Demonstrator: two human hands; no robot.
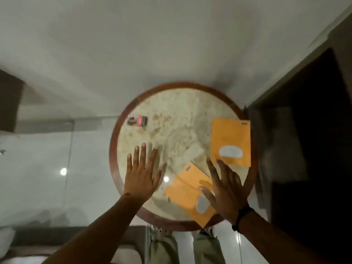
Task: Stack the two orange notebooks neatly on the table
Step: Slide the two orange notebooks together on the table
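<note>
Marble round table (171,115), wood rim, pale floor | left hand (142,174) spread flat | right hand (226,191) fingers splayed over near orange notebook (184,189) | far orange notebook (230,138) just beyond fingertips

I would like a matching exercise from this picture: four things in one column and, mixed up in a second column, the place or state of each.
Things
1. near orange notebook
2. far orange notebook
3. small dark and red object
4. left hand

Places or states
A. at the far left part of the round table
B. turned at an angle, partly under the right hand
C. open, fingers spread, holding nothing
D. lying straight at the table's right edge

Pairs: 1-B, 2-D, 3-A, 4-C
</note>
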